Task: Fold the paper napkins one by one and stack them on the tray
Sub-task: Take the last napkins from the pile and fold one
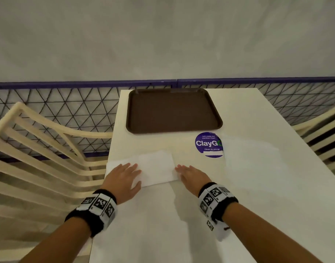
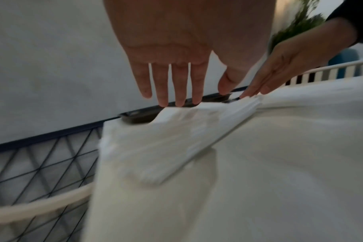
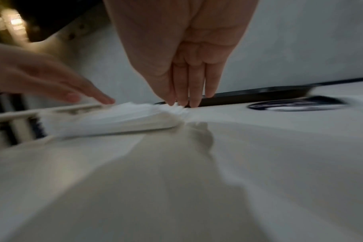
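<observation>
A white paper napkin lies folded into a long strip near the left edge of the white table. My left hand rests flat on its left part with straight fingers. My right hand touches the napkin's right end with straight fingertips, seen close in the right wrist view. The left wrist view shows the napkin under the left hand's fingers. A brown tray with nothing on it stands at the table's far end. More white napkins lie flat at the right.
A round purple ClayGo sticker sits on the table between the tray and the spread napkins. Cream slatted chairs stand at the left and right. A dark wire-mesh fence runs behind the table.
</observation>
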A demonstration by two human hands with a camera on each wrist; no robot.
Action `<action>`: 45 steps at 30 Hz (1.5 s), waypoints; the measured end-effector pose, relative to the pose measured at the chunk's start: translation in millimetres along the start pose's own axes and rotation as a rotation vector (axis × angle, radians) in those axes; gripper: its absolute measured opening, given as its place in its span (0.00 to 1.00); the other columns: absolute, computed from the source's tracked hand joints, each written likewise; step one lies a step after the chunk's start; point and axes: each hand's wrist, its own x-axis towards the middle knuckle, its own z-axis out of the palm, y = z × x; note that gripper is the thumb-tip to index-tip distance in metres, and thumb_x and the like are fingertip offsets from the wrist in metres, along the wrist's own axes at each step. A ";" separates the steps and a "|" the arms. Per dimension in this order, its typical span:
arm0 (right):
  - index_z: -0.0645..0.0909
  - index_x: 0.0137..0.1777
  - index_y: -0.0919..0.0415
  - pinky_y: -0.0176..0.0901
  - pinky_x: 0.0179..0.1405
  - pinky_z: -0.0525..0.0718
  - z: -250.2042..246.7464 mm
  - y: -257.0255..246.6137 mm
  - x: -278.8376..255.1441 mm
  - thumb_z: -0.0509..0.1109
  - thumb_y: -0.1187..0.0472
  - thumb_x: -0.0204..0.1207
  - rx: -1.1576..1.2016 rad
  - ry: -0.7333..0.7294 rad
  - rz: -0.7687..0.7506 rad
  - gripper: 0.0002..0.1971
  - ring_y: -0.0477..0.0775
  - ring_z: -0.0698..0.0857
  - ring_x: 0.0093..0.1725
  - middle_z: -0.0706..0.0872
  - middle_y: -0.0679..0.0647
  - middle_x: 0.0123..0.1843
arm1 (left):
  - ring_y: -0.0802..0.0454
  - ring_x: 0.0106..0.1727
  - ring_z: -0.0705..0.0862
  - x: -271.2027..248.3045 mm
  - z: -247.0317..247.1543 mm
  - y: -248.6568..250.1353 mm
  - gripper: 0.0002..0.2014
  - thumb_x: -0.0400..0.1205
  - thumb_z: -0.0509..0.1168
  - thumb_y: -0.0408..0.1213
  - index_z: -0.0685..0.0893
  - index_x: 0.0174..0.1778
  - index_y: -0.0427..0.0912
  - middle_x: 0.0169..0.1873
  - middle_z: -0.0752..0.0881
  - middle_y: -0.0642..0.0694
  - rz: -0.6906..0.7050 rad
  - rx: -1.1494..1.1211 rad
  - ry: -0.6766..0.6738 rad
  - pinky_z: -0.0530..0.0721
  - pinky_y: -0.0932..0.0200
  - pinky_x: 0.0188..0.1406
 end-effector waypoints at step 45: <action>0.78 0.69 0.50 0.42 0.79 0.62 13.0 234.7 -96.5 0.69 0.46 0.74 0.327 -0.020 0.192 0.23 0.50 0.69 0.77 0.68 0.49 0.79 | 0.44 0.80 0.58 163.3 -7.5 284.5 0.28 0.86 0.53 0.44 0.55 0.81 0.41 0.81 0.52 0.39 0.431 0.356 -0.364 0.65 0.50 0.76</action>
